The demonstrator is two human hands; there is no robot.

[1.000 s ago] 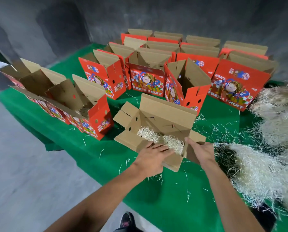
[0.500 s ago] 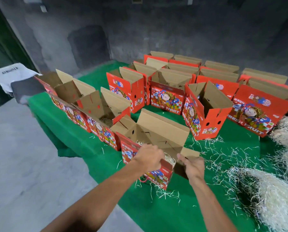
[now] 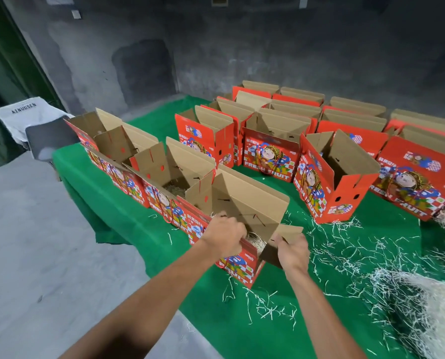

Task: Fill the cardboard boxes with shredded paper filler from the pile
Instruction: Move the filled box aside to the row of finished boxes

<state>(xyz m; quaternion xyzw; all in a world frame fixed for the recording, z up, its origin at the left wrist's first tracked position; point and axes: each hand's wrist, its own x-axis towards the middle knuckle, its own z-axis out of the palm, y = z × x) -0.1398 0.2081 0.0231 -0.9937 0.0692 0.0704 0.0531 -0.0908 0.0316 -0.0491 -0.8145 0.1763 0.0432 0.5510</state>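
Note:
An open red fruit box (image 3: 244, 203) stands upright near the table's front edge, with pale shredded paper (image 3: 255, 242) showing inside it. My left hand (image 3: 225, 237) grips the box's near red wall at its top edge. My right hand (image 3: 292, 251) holds the box's right side flap. The box sits at the right end of a row of open boxes (image 3: 148, 161) along the left edge; the neighbouring box also holds some filler (image 3: 174, 189). The pile of shredded paper (image 3: 423, 301) lies at the lower right, apart from both hands.
Several more open red boxes (image 3: 338, 172) stand in rows at the back and right of the green-covered table (image 3: 268, 332). Loose paper strands (image 3: 345, 242) litter the cloth. A chair with a white cloth (image 3: 27, 115) stands off the table's left corner. Grey floor lies left.
The box lay tilted back with my hands at its opening; both hands have stood it upright and shifted it left against the row. The view has risen and turned left.

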